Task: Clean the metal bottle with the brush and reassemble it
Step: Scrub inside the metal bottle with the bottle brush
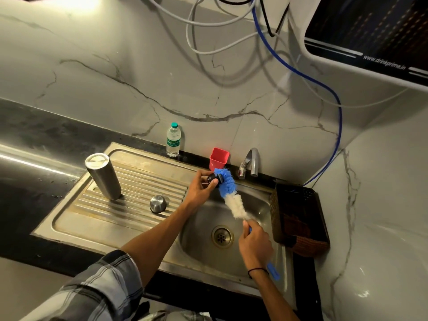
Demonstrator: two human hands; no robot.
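Left hand (203,181) — fingers curled round a small black stopper (212,179), pinched between thumb and fingertips above the back rim of the sink basin (199,230).

Right hand (253,244) — fingers clenched round the blue handle of the bottle brush (231,195); the handle's end shows past the wrist, beside a dark wristband (257,271).

Bottle brush — bristle head slants up and away from the right fingers; white bristles nearest them, blue bristles at the tip, the tip touching the stopper in the left fingers.

Metal bottle (103,176) — stands upside down on the ribbed drainboard (139,181), well to the left of the left fingers, apart from both hands.

Steel cap (158,203) — dome-shaped, on the drainboard between the metal bottle and the left forearm, touching neither.

Red plastic cup (218,158) — just beyond the left fingertips, at the wall edge of the counter.

Tap (251,164) — beyond the brush tip, to the right of the red cup.

Plastic water bottle (173,140) — upright, green cap, against the marble wall (115,77).

Dark basket (298,218) — to the right of the right fingers, at the basin's edge.

Drain (221,236) — in the basin floor, just left of the right hand.
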